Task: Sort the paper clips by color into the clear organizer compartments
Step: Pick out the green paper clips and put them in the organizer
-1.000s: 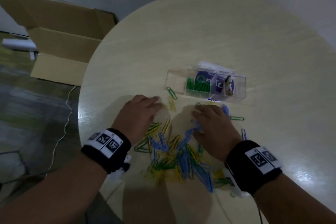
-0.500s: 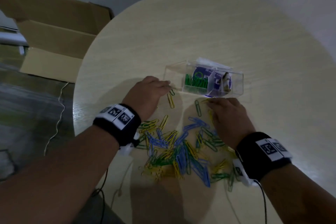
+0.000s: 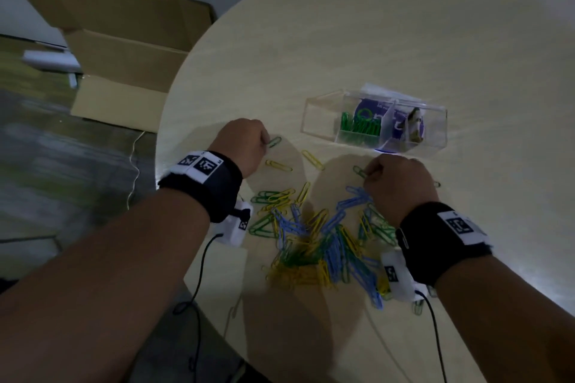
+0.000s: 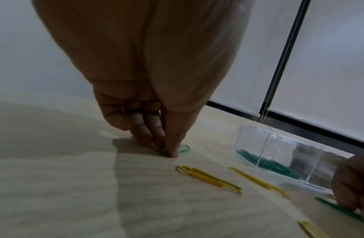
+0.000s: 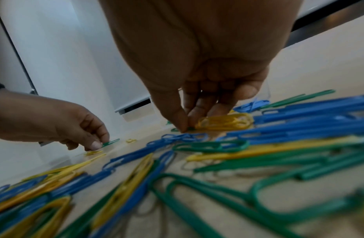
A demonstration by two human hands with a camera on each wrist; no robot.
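A mixed pile of green, yellow and blue paper clips (image 3: pixel 317 236) lies on the round table (image 3: pixel 404 25). Beyond it stands the clear organizer (image 3: pixel 320 116), with green clips (image 3: pixel 361 130) in its middle compartment. My left hand (image 3: pixel 267 143) pinches a lone green clip (image 3: pixel 275 141) that lies flat on the table; the left wrist view shows the fingertips (image 4: pixel 172 151) on that clip (image 4: pixel 185 149). My right hand (image 3: pixel 367 172) pinches another green clip (image 3: pixel 359 171) just in front of the organizer, and its fingertips (image 5: pixel 184 126) meet on the clip beside a yellow bundle (image 5: pixel 223 121).
Two loose yellow clips (image 3: pixel 278 165) (image 3: pixel 312 159) lie between my hands. An open cardboard box (image 3: pixel 124 50) stands on the floor to the left, past the table's edge. Wrist-camera cables (image 3: pixel 199 283) hang off the near edge. A purple label (image 3: pixel 398 130) shows beneath the organizer.
Both hands left the pile and moved forward toward the organizer. Their fingers, flat before, now curl and pinch one green clip each.
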